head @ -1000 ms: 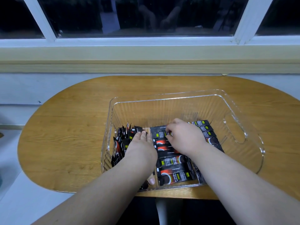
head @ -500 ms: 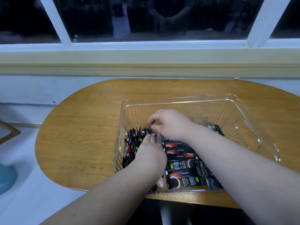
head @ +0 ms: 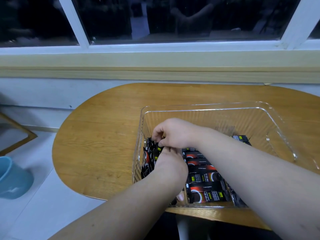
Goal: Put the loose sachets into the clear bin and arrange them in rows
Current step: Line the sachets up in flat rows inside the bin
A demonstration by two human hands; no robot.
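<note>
The right grip [head: 174, 134] is curled. Its finger and thumb pinch the top of the standing sachets [head: 147, 158] just under its fingertips. The left grip [head: 170, 165] is close behind the right grip, nearer the person, with its back facing up. Its fingertips are hidden, so I cannot tell how open it is. The standing sachets are packed just left of the left grip, against the wall of the clear bin [head: 259, 108]. The flat sachets [head: 202, 170] lie in a row just right of it. The bin sits on the tabletop [head: 103, 144].

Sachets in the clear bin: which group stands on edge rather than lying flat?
The bunch against the left wall of the clear bin; the middle row lies flat.
</note>
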